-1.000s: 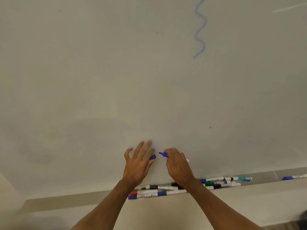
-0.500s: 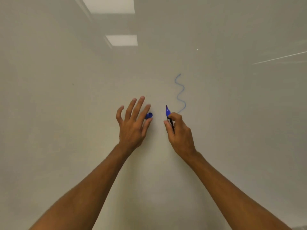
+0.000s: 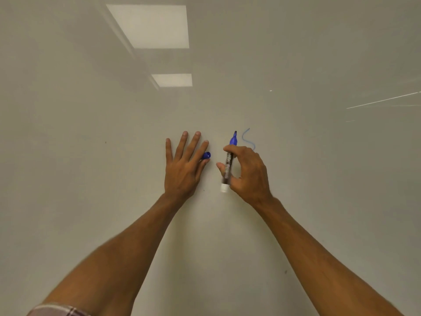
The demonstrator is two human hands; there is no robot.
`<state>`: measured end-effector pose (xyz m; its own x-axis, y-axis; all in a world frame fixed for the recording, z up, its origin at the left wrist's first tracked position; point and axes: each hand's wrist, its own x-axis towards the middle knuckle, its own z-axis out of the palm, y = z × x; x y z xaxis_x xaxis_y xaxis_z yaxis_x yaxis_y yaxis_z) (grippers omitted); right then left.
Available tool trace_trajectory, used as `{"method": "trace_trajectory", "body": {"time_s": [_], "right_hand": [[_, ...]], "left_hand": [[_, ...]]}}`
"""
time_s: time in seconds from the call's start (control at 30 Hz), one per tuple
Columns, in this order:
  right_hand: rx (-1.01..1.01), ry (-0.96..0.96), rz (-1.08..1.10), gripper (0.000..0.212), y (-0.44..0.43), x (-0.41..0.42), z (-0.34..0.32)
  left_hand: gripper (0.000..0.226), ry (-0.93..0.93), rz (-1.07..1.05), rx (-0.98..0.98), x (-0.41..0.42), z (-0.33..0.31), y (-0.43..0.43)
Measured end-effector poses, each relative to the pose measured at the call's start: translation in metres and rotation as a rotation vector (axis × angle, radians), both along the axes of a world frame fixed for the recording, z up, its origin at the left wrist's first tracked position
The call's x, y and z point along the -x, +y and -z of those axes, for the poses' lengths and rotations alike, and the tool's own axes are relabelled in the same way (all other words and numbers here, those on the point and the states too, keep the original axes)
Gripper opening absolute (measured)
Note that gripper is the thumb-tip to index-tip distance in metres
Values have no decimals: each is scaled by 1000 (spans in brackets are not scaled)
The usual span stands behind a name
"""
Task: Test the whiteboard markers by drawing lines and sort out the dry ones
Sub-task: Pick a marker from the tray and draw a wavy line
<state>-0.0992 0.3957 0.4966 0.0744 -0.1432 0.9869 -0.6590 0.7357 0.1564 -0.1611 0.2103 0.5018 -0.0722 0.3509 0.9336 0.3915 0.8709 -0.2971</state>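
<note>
- We judge the task to be at an early stage. One pale blue wavy line (image 3: 248, 139) is on the whiteboard (image 3: 91, 179), so at least one test stroke has been made, and it looks faint rather than bold.
- The marker (image 3: 228, 166) is uncapped and upright with its blue tip pointing up, just left of that line. We cannot tell whether the tip touches the board.
- Our right hand (image 3: 249, 173) grips the marker's barrel between thumb and curled fingers.
- Our left hand (image 3: 183, 166) faces the board with fingers straight, and the blue cap (image 3: 206, 155) is pinched between thumb and forefinger.
- As we read it, what is left is to judge this marker, recap it, set it with the good or the dry ones, and test the others. No other markers or sorted groups are in view.
- Count: one marker, one cap, one drawn line, two hands, two light reflections (image 3: 149, 26) on the board, and one checked sleeve (image 3: 57, 311).
</note>
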Motion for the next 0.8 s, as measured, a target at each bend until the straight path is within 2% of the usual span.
{"method": "trace_trajectory", "body": {"time_s": [0.1, 0.27, 0.5, 0.67, 0.8], "right_hand": [[135, 54, -34, 33, -2, 2, -9], [372, -134, -127, 41, -3, 7, -19], [373, -82, -31, 34, -9, 19, -19], [209, -29, 49, 22, -7, 23, -4], [372, -57, 18, 23, -2, 22, 14]], "left_hand": [[53, 33, -17, 2, 3, 0, 0], [52, 57, -32, 1, 8, 2, 3], [51, 92, -25, 0, 8, 0, 1], [50, 115, -23, 1, 10, -1, 1], [48, 119, -7, -6, 10, 0, 1]]}}
